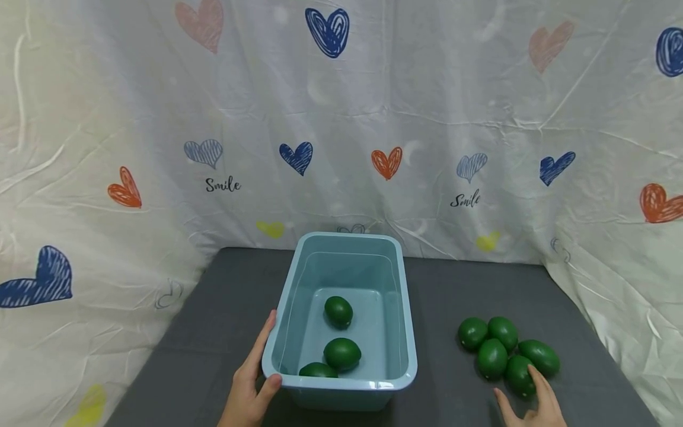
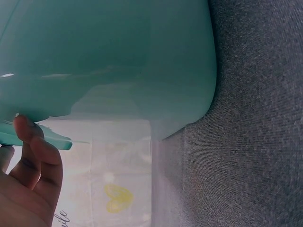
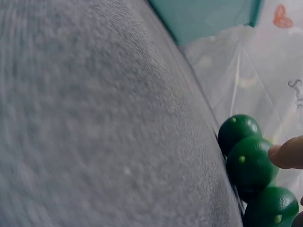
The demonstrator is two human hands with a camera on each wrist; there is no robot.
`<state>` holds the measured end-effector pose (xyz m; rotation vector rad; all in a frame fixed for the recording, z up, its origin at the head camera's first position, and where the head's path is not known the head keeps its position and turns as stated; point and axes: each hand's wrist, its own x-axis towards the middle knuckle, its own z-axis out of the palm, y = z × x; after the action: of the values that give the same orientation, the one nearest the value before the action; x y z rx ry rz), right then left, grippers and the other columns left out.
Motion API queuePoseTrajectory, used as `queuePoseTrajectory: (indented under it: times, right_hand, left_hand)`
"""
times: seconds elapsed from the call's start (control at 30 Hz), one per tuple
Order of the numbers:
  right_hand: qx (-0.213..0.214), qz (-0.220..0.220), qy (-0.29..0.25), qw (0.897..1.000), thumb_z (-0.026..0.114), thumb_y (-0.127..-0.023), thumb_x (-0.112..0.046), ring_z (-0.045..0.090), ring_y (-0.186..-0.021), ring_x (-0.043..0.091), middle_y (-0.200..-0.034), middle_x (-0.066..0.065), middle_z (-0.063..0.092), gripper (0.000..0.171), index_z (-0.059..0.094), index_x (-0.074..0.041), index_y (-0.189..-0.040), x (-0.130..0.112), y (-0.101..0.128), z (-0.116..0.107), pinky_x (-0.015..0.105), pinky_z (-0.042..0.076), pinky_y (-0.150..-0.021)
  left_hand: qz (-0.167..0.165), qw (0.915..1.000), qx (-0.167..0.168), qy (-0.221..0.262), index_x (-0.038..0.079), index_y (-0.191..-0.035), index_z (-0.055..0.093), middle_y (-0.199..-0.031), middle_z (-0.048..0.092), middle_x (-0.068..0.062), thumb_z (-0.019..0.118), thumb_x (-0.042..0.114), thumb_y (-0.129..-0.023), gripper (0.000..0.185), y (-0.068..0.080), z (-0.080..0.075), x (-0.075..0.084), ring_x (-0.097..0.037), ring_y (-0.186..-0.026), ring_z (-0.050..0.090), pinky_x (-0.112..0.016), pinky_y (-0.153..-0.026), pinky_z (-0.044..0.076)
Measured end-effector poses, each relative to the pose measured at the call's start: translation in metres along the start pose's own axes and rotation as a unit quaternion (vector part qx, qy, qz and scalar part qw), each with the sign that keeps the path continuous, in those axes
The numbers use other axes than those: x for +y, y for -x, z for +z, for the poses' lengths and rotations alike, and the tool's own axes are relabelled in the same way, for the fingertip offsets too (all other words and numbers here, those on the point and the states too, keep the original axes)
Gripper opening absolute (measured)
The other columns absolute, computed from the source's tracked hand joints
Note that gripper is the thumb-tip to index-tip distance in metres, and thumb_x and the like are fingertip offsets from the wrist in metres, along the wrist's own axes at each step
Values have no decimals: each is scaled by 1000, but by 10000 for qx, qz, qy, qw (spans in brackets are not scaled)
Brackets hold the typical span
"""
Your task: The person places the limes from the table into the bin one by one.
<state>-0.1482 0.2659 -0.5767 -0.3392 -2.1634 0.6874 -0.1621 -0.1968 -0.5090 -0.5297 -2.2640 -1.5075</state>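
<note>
In the centre, tub [image 1: 341,400]: holds three fruits [image 1: 342,354], its walls likely containing them.
Left hand [image 1: 247,379]: grips the near-left corner, apparently steadying it.
Right hand [image 1: 533,410]: unclosed, touching the nearest fruit [image 1: 519,378] of five clustered right.

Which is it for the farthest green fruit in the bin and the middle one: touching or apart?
Apart: the head view shows a strip of bare floor of the bin between the far fruit and the middle fruit.
</note>
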Motion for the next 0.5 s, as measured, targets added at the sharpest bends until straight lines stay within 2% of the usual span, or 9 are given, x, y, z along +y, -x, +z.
queuePoseTrajectory:
  times: [0.07,0.13,0.27,0.33,0.47,0.5]
  right_hand:
    - [-81,340,60,9994,95,-64,0,65,-104,59,-128,40,64,76,63,14,-131,1,-1,0,49,57,-83]
    - [-181,713,58,9973,92,-69,-2,61,-110,62,-130,42,61,75,60,16,-135,2,-2,0,71,49,-88]
    - [-371,1319,118,9905,88,-78,-5,55,-115,66,-131,47,56,74,55,17,-140,0,-3,-2,75,43,-97]
    - [-358,1389,118,9896,86,-79,-3,55,-114,67,-130,48,56,72,55,18,-140,0,-3,-3,75,43,-97]
    - [-99,1259,4,9920,85,-79,-1,57,-110,67,-128,48,57,67,58,18,-137,7,0,1,75,45,-95]
    - [-110,1308,10,9913,84,-81,-4,57,-112,66,-130,47,57,66,58,17,-138,8,1,2,74,45,-96]
  left_hand:
    - [-1,10000,2,-14,19,-172,20,-177,23,-7,58,4,-103,79,0,0,0,4,-154,28,-9,-109,34]
    - [2,10000,10,-38,19,-172,20,-177,24,-7,58,4,-103,80,0,0,0,4,-153,28,-10,-109,34]
    - [35,10000,24,-46,18,-171,20,-176,24,-7,59,4,-103,80,0,0,-1,4,-154,29,-10,-109,34]
    - [44,10000,25,-45,18,-172,20,-176,24,-8,59,4,-103,80,0,0,-1,3,-154,29,-10,-109,34]
    - [33,10000,14,-25,18,-172,20,-177,23,-7,59,3,-103,80,0,0,0,4,-153,29,-10,-109,34]
    - [23,10000,12,-31,18,-171,20,-177,23,-7,59,3,-103,80,0,0,1,4,-153,29,-10,-109,35]
